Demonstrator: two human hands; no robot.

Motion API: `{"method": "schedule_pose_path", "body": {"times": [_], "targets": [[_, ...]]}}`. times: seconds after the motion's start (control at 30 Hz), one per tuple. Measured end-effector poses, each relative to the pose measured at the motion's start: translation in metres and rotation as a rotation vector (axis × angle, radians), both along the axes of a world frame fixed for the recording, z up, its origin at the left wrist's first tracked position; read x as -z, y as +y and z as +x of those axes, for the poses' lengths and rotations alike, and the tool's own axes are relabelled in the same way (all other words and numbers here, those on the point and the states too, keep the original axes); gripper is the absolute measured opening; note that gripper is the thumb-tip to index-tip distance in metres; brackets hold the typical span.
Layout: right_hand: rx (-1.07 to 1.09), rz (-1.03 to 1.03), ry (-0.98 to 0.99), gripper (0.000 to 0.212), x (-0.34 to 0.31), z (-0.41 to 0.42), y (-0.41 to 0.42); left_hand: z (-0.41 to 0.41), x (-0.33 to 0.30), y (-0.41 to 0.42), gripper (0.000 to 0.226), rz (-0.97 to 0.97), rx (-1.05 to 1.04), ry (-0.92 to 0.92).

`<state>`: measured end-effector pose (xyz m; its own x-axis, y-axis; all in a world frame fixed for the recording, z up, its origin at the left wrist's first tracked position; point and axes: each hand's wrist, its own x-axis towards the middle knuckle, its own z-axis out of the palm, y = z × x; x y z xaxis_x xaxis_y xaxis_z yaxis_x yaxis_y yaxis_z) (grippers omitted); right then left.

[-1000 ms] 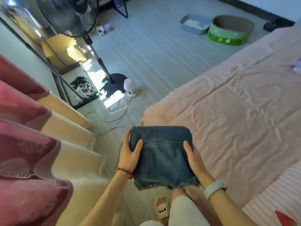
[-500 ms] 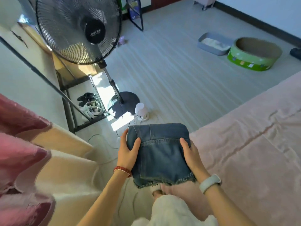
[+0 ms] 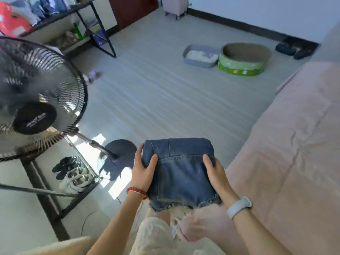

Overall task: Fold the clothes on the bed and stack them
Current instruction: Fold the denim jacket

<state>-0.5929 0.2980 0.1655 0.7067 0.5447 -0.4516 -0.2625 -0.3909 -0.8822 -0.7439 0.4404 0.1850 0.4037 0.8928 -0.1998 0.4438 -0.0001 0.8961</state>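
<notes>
While the left hand (image 3: 142, 172) and right hand (image 3: 216, 173) grip the folded denim shorts (image 3: 179, 172) by both sides, the person should keep them level and set them squarely on the bed (image 3: 294, 144) at right.

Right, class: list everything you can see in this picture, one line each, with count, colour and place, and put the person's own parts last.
Denim shorts: one, blue, folded, held in front of the person.
Bed: one, pink sheet, right.
Fan: one, black, left, on a round base.
Litter tray: one, grey, floor at the back.
Cat scratcher: one, green oval, beside the tray.
Shoe rack: one, black frame, lower left, holding shoes.
Slippers: two, dark, by the far wall.
Suitcase: one, pale pink, top centre.
Bracelet: one, red, left wrist.
Watch: one, pale band, right wrist.
Left hand: grip on the shorts' left edge.
Right hand: grip on the right edge.
</notes>
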Motion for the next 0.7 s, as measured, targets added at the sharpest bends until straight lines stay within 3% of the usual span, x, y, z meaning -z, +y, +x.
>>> {"method": "schedule_pose_path", "body": {"times": [0.23, 0.4, 0.57, 0.7], "targets": [[0.312, -0.024, -0.041, 0.031, 0.009, 0.112, 0.075, 0.161, 0.010, 0.107, 0.053, -0.022, 0.304, -0.043], [0.508, 0.023, 0.034, 0.027, 0.007, 0.184, 0.117, 0.272, -0.004, 0.169, 0.054, -0.005, 0.514, -0.043], [0.726, 0.073, 0.039, 0.014, -0.004, 0.237, 0.110, 0.368, -0.014, 0.172, 0.056, -0.034, 0.712, -0.036], [0.878, 0.087, 0.046, 0.021, -0.009, 0.288, 0.076, 0.454, -0.013, 0.140, 0.057, -0.042, 0.891, -0.036]]}}
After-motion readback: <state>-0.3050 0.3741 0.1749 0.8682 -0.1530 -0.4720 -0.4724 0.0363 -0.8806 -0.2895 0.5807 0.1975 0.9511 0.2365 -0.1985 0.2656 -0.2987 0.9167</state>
